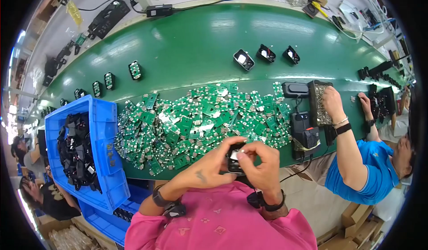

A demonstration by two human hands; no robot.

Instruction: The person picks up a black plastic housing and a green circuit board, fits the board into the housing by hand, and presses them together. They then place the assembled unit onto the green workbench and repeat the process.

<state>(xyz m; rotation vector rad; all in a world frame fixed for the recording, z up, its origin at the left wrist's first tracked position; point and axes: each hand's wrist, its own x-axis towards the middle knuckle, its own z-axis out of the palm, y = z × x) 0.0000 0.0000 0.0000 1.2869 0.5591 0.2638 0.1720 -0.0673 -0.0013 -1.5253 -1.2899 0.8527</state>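
Observation:
In front of my chest, my left hand (201,169) is closed round a small open black plastic housing (233,165), gripping it between thumb and fingers. A white piece (236,155) shows inside the housing. My right hand (262,166) is closed at the housing's right side, its thumb and forefinger pinched at the white piece; its other fingers curl under and are partly hidden. Just beyond both hands spreads a wide heap of green circuit boards (209,111). Across the green work surface (187,40) stand several similar housings, such as one with a white patch (244,60).
A blue crate (104,129) of black parts stands left. Housings with boards (135,70) line the far left. A black device (306,132) with cables and a tray of small metal parts (318,103) sit right, where a co-worker's hand (332,103) reaches in.

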